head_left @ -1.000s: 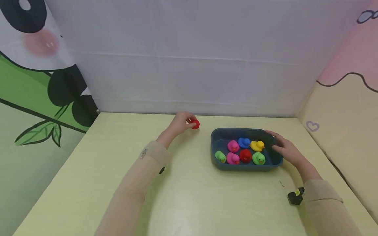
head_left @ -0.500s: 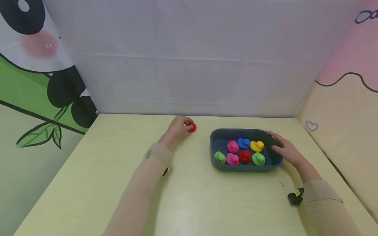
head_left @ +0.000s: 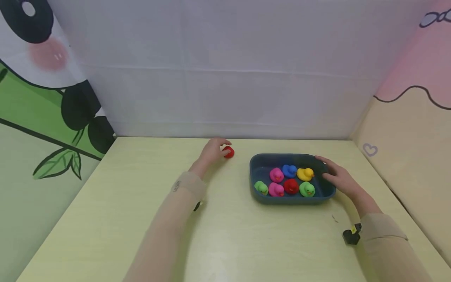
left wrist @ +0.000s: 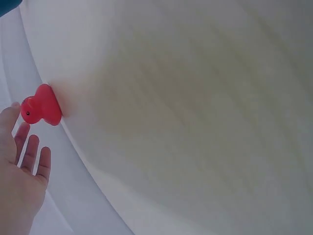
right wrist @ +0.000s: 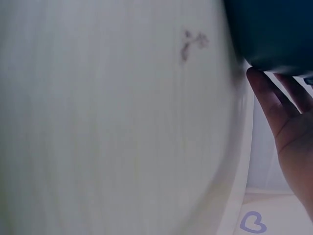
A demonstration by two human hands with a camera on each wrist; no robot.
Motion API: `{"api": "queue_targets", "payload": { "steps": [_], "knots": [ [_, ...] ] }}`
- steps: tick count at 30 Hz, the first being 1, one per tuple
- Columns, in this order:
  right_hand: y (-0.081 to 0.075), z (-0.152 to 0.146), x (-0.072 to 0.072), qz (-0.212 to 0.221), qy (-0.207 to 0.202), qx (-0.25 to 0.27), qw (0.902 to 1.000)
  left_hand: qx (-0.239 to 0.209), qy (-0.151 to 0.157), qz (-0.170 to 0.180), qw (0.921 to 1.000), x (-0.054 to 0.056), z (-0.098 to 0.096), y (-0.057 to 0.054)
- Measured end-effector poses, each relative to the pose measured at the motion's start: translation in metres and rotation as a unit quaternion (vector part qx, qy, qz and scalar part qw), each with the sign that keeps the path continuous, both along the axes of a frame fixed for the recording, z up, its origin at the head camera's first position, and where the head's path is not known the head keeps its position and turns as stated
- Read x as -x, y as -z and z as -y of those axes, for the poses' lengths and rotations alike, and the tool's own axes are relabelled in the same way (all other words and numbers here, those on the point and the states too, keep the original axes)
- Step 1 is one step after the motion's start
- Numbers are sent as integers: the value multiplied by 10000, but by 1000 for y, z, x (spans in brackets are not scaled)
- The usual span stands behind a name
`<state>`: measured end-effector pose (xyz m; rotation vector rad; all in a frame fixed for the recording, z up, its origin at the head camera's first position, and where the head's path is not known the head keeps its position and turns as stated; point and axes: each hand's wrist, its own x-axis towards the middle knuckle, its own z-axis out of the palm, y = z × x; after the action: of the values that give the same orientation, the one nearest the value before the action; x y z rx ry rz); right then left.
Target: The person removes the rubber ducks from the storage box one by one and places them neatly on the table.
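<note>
A red rubber duck stands on the table near its back edge. My left hand is beside it, the thumb at the duck's head and the other fingers spread apart, as the left wrist view shows. At the right, my right hand holds the corner of a dark blue-green tray, thumb over the rim and fingers against the outer wall. Inside the tray sit several rubber ducks, among them a blue duck, a yellow duck, a red duck and pink and green ones.
The pale wooden table meets a white cloth wall right behind the red duck. Printed side panels close off left and right. A small dark mark lies on the table near the tray's front right corner.
The red duck moved slightly left and nearer along with my left hand, then stayed put while the fingers loosened. My right hand stays at the tray. The view shifted a little.
</note>
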<state>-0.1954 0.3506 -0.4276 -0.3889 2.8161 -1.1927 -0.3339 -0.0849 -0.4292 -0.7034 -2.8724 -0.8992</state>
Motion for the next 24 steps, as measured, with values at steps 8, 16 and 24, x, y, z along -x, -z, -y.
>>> {"api": "queue_targets", "payload": {
  "steps": [8,16,24],
  "knots": [
    [-2,2,-1,24,7,41,10000,-114,224,-303,9992,-8,-2,-11],
    [0,3,0,-143,-65,109,9998,-290,453,-324,9980,-24,-8,-26],
    [-3,2,0,20,28,33,10000,-387,773,-305,9958,-50,-18,-41]
  ]
}}
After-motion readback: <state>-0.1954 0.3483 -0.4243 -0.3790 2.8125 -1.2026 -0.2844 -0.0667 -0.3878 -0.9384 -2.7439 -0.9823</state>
